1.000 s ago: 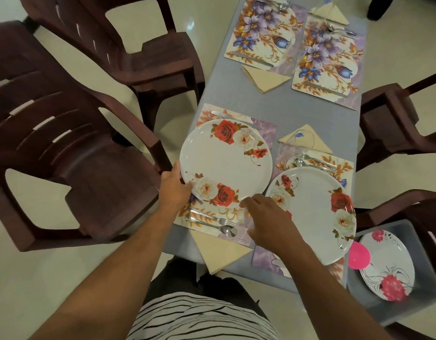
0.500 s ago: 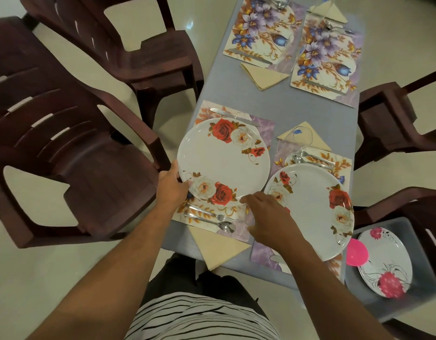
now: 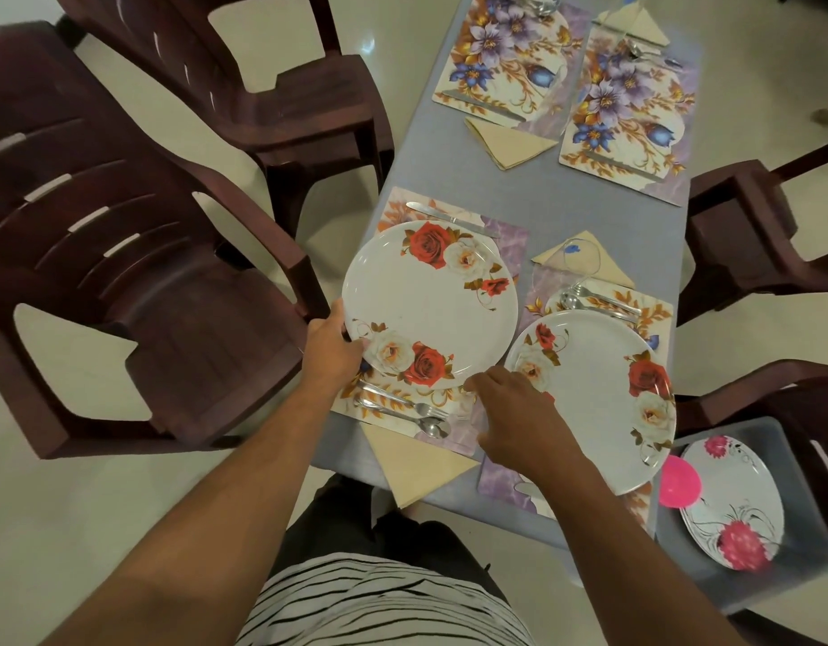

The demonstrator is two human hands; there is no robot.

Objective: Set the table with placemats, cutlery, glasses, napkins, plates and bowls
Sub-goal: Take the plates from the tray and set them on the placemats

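A white plate with red roses [image 3: 431, 305] lies on the near left placemat [image 3: 505, 235]. My left hand [image 3: 330, 352] grips its left rim, thumb on top. My right hand [image 3: 510, 407] touches its near rim with curled fingers. A second rose plate [image 3: 598, 398] rests on the near right placemat [image 3: 654, 314]. A fork and spoon [image 3: 403, 410] lie below the left plate, a knife [image 3: 444, 219] above it. A beige napkin [image 3: 417, 463] sits at the table's near edge. A clear glass [image 3: 582, 263] stands on another napkin.
Two far placemats [image 3: 505, 53] with purple flowers carry cutlery, with a napkin [image 3: 510, 142] beside them. A grey bin [image 3: 747, 571] at lower right holds a pink-flowered plate [image 3: 729, 501] and a pink bowl [image 3: 680, 482]. Dark plastic chairs [image 3: 137, 282] flank the grey table [image 3: 603, 216].
Both hands stay on the left plate, which has barely shifted on its placemat. The view has drifted slightly.
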